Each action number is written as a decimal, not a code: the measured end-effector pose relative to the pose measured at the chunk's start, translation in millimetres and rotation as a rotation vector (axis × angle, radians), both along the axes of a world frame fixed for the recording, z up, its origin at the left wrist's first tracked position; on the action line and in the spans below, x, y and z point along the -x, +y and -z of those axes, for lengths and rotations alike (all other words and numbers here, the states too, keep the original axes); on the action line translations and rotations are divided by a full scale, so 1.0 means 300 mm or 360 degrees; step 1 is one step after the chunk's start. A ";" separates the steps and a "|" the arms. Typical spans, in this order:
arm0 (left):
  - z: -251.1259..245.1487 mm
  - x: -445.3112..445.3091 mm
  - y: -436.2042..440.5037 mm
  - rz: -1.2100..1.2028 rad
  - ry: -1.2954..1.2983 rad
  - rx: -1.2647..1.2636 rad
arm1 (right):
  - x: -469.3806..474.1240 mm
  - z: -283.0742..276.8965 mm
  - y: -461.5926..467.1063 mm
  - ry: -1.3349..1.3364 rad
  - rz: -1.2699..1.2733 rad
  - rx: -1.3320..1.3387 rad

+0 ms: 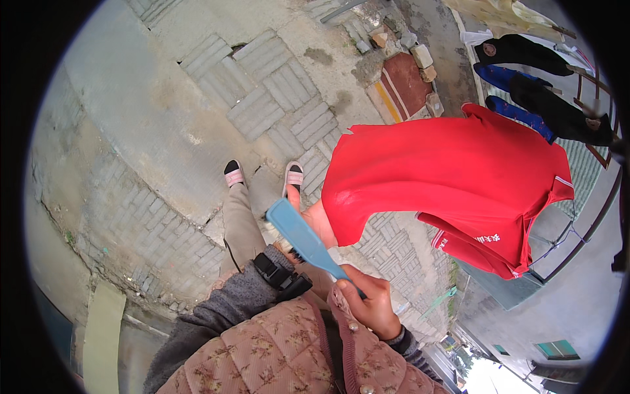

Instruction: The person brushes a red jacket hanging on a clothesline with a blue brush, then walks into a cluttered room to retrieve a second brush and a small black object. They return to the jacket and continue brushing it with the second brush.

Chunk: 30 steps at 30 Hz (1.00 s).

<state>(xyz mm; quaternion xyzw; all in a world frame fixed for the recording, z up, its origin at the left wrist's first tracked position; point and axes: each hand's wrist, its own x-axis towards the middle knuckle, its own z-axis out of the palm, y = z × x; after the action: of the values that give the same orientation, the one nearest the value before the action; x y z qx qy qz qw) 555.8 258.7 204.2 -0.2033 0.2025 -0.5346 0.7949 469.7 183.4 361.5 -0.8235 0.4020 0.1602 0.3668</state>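
Note:
My right hand (pixel 368 299) grips the handle of a light blue plastic scrubbing brush (pixel 300 236). Pale and dark bristles show at the brush's underside, and its flat back faces up. My left hand (pixel 319 221) reaches past the brush, thumb apart, its fingers hidden under the hem of a red short-sleeved shirt (pixel 443 167). The shirt stretches away to the right, with white-striped trim and white writing near the collar. A darker, wet-looking patch lies on the cloth near my left hand. Around my left wrist sits a black buckled strap (pixel 280 276).
Dark and blue garments (pixel 524 93) hang on a rack at the upper right. Grey paving slabs (pixel 290 88) cover the ground under my pink slippers (pixel 235 173). Loose stones (pixel 422 56) edge a reddish patch (pixel 406 83). A grey wall (pixel 546 300) stands at the right.

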 end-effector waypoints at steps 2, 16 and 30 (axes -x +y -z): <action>0.001 0.005 -0.002 0.0147 0.0014 -0.0001 | -0.020 -0.007 0.008 0.0019 0.0013 -0.0035; -0.026 -0.032 0.017 -0.0016 0.0079 0.0071 | -0.004 -0.021 -0.007 -0.0294 0.0389 -0.0531; -0.093 -0.060 0.031 0.0103 -0.0095 0.0104 | 0.167 -0.096 -0.111 -0.0544 0.1331 -0.1187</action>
<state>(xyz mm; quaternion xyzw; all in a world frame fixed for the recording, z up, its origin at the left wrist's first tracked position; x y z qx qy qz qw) 573.8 268.1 232.0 -0.2065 0.1676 -0.5722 0.7758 419.7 150.1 390.4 -0.4245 0.5444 -0.0026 0.7235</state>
